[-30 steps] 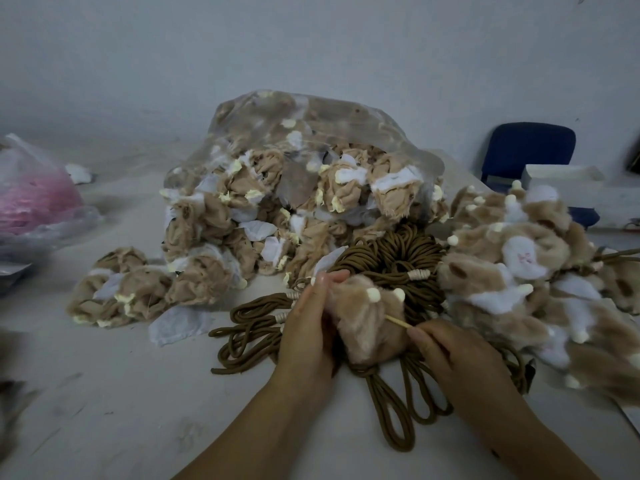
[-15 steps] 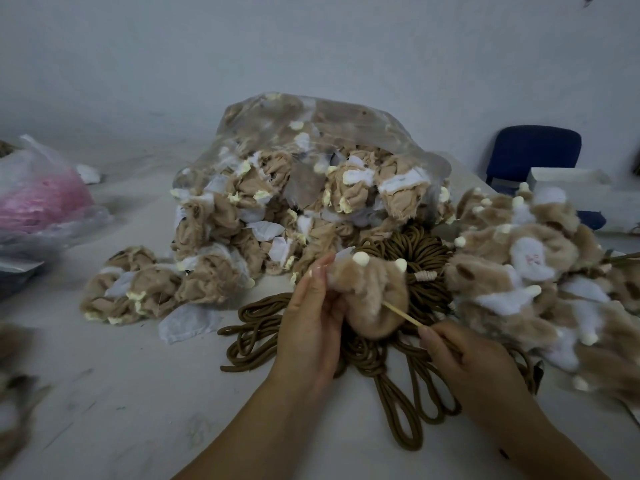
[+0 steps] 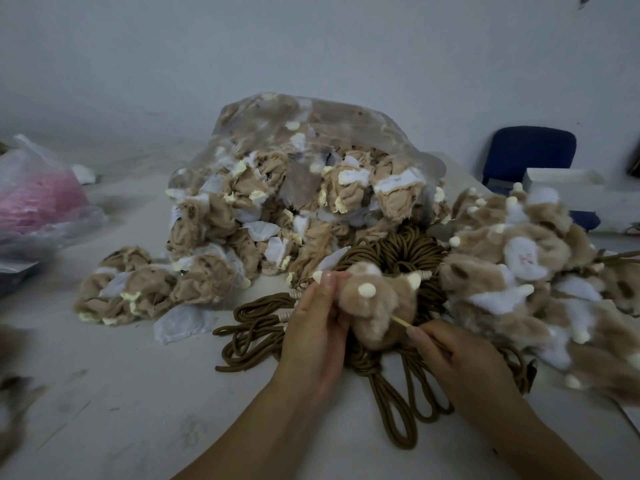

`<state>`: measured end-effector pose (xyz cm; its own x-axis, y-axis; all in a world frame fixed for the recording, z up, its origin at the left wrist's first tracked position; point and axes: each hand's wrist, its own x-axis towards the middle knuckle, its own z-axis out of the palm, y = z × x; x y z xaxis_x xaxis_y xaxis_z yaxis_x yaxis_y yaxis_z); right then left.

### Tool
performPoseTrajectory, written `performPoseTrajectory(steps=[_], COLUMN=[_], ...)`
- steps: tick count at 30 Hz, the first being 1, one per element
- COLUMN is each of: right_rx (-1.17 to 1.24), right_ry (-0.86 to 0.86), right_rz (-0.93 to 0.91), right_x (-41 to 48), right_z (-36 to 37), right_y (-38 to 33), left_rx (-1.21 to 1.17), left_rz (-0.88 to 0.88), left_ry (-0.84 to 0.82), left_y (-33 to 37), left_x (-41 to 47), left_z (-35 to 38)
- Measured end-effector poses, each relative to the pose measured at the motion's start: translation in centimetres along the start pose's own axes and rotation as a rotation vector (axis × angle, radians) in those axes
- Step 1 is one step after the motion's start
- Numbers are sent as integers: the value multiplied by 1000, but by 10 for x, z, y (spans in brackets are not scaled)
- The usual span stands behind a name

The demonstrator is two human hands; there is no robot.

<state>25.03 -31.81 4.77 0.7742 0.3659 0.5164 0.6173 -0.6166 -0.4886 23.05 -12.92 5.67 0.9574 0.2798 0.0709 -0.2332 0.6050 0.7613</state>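
Observation:
My left hand point(image 3: 317, 329) grips a tan plush piece point(image 3: 384, 308) with small cream nubs, held above a bundle of brown cords point(image 3: 398, 251). My right hand point(image 3: 460, 367) pinches a thin pale stick point(image 3: 401, 322) whose tip is pushed into the plush piece's lower right side. The two hands are close together at the centre of the table.
A clear plastic bag point(image 3: 311, 174) spills inside-out tan and white plush pieces behind the cords. A pile of fluffy turned plush pieces point(image 3: 526, 268) lies at the right. A small heap point(image 3: 138, 289) sits left. A pink-filled bag point(image 3: 38, 199) is far left, a blue chair point(image 3: 530, 154) back right.
The plush piece has been turned in my left hand, so a cream nub now faces me. My right hand has pushed the stick further in and sits closer to the plush.

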Motion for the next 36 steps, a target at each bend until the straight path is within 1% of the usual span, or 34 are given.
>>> performPoseTrajectory(steps=[5,7,11,14,17,20,24,29,32,36], right_rx=[25,25,-19,-85,-165,-198,-91,27,63,35], right_ry=[54,47,16,40,50,39,14,-77,-62,-75], right_rz=[11,26,27,-39,-105,-138,-31,151,160,144], right_x=[-2,-2,1,1,4,4,0,-1,-3,-2], right_z=[2,2,4,2,-8,-10,-3,10,11,8], right_y=[-2,-4,-4,1,9,10,0,-11,-11,-6], left_rx=[58,80,108,85,91,132,175,240,265,300], left_rz=[5,10,1,-33,-81,-65,-21,14,32,61], left_ry=[-26,-29,19,43,16,39,142,99,83,58], left_y=[-3,-2,6,10,10,7,1,-5,-5,-1], left_x=[-1,0,2,3,3,2,-1,-10,-14,-12], left_z=[2,2,-1,-5,-7,-4,5,9,12,8])
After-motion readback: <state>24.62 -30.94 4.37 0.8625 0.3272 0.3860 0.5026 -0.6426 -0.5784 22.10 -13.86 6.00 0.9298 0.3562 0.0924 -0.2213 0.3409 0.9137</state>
